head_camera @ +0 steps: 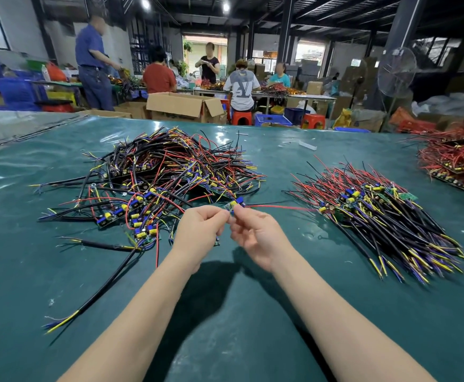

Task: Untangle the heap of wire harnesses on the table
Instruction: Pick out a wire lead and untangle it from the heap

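We look over a wide worktop (pixel 280 150) covered with a dark green sheet, in a big workshop. Behind its far edge stand an open cardboard box (pixel 181 106) and a fan (pixel 396 71), and several people work at other tables.

Near the middle of the worktop, the left hand (pixel 200 227) and the right hand (pixel 255 235) meet, fingertips almost touching. Both pinch one small board (pixel 235 205) with blue and yellow parts. Each hand takes it between thumb and forefinger, and the other fingers are loosely curled. A red wire (pixel 275 207) runs from the board to the right, towards the sorted pile (pixel 377 213) that lies in rough order near the right side.

The two forearms come up from the near edge and lean towards each other, and their shadow lies on the sheet below. The tangled heap (pixel 170 172) lies on the left half, just behind the hands. Another pile, mostly red (pixel 457 158), lies at the far right edge.
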The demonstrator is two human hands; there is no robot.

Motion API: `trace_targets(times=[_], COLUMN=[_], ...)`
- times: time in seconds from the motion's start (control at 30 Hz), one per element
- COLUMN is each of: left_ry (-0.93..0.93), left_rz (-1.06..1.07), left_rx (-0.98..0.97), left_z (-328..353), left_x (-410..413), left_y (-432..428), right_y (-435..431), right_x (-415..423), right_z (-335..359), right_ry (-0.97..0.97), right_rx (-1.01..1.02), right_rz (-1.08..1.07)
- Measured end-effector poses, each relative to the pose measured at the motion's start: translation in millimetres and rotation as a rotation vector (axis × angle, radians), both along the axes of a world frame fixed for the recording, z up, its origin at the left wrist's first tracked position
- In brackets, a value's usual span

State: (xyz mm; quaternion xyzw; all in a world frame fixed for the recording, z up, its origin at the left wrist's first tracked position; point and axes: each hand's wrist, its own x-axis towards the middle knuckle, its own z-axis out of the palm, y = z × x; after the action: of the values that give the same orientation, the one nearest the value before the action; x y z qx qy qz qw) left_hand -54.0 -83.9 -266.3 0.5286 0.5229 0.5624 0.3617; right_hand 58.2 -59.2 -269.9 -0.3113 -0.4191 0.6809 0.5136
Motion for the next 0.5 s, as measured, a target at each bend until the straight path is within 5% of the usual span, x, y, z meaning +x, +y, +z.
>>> trace_targets(times=[0.17,0.27,0.37,0.5], left_ry=[-0.098,0.103,0.169,0.014], left_rz=[-0.090,-0.002,0.111,-0.050], left_rx=[-0.157,-0.072,0.001,-0.171], left_z=[-3.2,-5.3,-4.6,-6.0], left_x=[3.6,11.1,12.1,7.4], left_y=[-0.9,-1.1,-0.2,-1.0], right_y=[-2.5,-0.8,-4.0,-4.2], right_x=[-12.4,-10.2,-12.9,-13.5], right_z=[-6.4,-5.9,-7.4,-6.8], right_ry=[-0.167,-0.215,-0.215,-0.157], right_rx=[0.160,0.192,0.120,-0.006], right_rz=[-0.245,-0.389,-0.316,-0.218])
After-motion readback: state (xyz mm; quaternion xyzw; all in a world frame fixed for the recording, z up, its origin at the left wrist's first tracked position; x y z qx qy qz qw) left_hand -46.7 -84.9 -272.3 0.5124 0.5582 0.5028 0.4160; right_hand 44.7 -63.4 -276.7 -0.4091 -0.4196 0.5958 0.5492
